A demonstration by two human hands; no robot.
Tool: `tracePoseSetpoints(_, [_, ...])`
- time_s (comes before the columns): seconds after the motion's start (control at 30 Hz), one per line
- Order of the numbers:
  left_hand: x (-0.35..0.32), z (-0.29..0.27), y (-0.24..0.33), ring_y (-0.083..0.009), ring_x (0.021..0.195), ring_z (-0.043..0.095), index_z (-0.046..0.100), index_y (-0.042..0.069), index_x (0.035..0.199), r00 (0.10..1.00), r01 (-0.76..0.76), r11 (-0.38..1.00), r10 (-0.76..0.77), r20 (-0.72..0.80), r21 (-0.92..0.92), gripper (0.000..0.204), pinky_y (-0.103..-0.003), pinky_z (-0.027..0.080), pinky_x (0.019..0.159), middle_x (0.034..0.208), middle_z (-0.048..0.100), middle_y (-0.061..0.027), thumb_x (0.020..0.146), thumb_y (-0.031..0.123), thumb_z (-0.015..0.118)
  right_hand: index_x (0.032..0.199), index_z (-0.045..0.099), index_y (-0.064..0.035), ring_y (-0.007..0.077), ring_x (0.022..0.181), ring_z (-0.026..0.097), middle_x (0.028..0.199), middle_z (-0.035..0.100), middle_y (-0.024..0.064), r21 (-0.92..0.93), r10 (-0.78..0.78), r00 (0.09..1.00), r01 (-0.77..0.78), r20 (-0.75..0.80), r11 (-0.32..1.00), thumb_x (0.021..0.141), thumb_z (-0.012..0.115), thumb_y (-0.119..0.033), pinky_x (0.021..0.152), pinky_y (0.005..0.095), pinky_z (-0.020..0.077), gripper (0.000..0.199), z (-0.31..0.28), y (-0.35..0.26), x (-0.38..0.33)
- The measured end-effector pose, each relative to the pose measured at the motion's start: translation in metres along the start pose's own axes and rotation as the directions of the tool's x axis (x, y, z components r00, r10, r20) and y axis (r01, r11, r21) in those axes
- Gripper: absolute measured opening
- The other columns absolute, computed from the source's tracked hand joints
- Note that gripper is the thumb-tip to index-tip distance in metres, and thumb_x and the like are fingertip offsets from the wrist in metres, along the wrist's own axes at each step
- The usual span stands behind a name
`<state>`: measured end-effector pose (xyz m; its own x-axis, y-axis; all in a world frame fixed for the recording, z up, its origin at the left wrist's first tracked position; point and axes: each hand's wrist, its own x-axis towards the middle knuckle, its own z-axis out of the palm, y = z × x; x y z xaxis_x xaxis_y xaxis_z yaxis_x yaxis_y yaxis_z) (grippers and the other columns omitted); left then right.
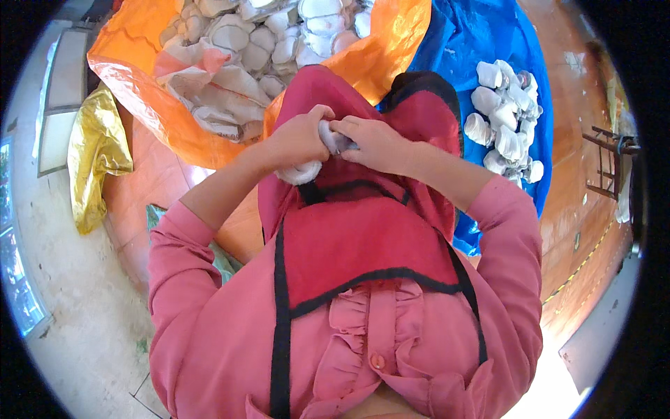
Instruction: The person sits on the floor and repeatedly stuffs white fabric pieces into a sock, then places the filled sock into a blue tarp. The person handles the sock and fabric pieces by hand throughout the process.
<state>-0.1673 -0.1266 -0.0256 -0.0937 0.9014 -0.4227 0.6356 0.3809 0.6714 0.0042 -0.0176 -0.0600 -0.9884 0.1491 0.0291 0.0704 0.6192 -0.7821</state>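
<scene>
Above your red, black-edged apron (366, 234), your left hand (303, 138) curls its fingers around a white, soft-looking cloth piece (326, 135); your right hand (375, 144) pinches its edge. Ahead, an orange plastic sack (399, 38) holds white rounded pieces (322, 28); rightward, a blue plastic sheet (464, 45) carries more.

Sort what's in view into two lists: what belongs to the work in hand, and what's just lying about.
Likely part of the work:
white piece held between left hand and right hand
white pile in orange sheeting
white cluster on blue sheeting

Apparently just lying about:
crumpled yellow sack
brown frame at right
</scene>
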Motion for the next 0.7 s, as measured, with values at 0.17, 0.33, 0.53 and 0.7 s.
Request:
tracePoseSetpoints(0.17, [0.003,-0.006,0.001,-0.0294,0.101,0.062,0.047,0.002,0.129,0.955,0.164,0.959,-0.095,0.279,-0.233,0.078,-0.036,0.049,0.085,0.11,0.062,-0.0168,0.057,0.011,0.076,0.122,0.053,-0.0031,0.0359,0.104,0.057,0.11,0.058,0.018,0.144,-0.056,0.971,0.022,0.233,0.989,0.088,0.061,-0.02,0.09,0.042,0.0467,0.039,-0.026,-0.004,-0.002])
tracePoseSetpoints(0.33, [0.007,-0.01,-0.005,-0.0224,0.098,0.059,0.045,0.004,0.131,0.861,0.339,0.813,-0.066,0.504,-0.474,0.08,-0.033,0.049,0.083,0.111,0.059,-0.0113,0.057,0.006,0.075,0.129,0.048,-0.0031,0.0372,0.105,0.057,0.11,0.057,0.0198,0.113,-0.107,0.976,0.087,0.188,0.99,0.088,0.059,-0.019,0.091,0.0424,0.0459,0.045,-0.023,-0.001,-0.009])
tracePoseSetpoints(0.53, [0.01,-0.015,0.001,-0.0205,0.096,0.059,0.043,0.005,0.131,0.721,0.518,0.667,-0.002,0.693,-0.536,0.074,-0.032,0.049,0.084,0.113,0.057,-0.0113,0.062,0.001,0.069,0.126,0.049,-0.001,0.0363,0.102,0.059,0.111,0.06,0.0216,0.223,-0.034,0.95,-0.038,0.311,0.974,0.086,0.064,-0.028,0.09,0.0408,0.0464,0.051,-0.035,-0.01,-0.008])
tracePoseSetpoints(0.7, [0.016,0.006,-0.016,-0.0207,0.092,0.059,0.043,0.005,0.128,0.772,0.502,0.544,0.068,0.632,-0.672,0.063,-0.033,0.052,0.078,0.108,0.056,-0.0117,0.071,0.011,0.07,0.12,0.053,-0.0021,0.0303,0.1,0.062,0.106,0.063,0.0182,0.394,0.069,0.97,-0.159,0.233,0.905,0.085,0.068,-0.034,0.086,0.0367,0.0478,0.05,-0.026,-0.006,-0.015])
